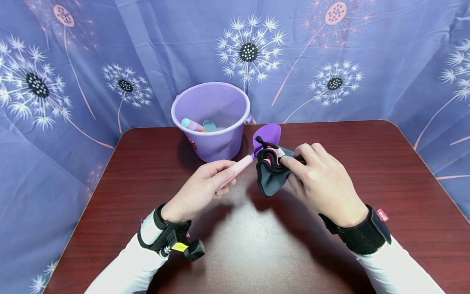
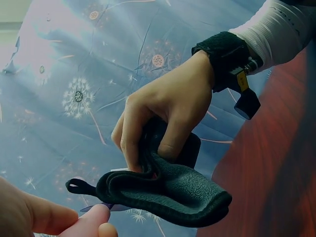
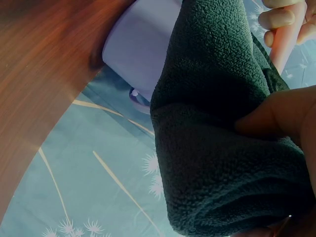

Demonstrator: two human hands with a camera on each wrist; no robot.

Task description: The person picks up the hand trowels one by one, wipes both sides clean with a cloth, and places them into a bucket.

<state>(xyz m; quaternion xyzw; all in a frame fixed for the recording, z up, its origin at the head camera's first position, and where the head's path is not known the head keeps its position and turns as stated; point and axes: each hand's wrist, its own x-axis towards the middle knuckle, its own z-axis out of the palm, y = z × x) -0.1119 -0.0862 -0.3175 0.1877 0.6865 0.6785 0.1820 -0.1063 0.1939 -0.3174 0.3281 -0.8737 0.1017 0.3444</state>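
Observation:
My left hand (image 1: 205, 185) grips the pale pink handle of a toy shovel (image 1: 267, 134), whose purple blade points up and away over the table. In my right hand (image 1: 327, 179) is a bunched dark grey cloth (image 1: 271, 179) with black edging, a hanging loop and a bit of pink inside. The cloth overlaps the neck of the shovel in the head view. Seen from the left wrist, the folded cloth (image 2: 163, 197) hangs from the right fingers (image 2: 131, 143), its loop close to the shovel. The right wrist view shows the fuzzy cloth (image 3: 212, 123) pinched between thumb and fingers.
A purple bucket (image 1: 220, 145) stands at the back left of the dark red wooden table (image 1: 367, 151), with a pink and mint handled item (image 1: 192, 125) and a teal piece (image 1: 209, 125) inside. Behind the table hangs a blue dandelion-print curtain (image 1: 183, 41).

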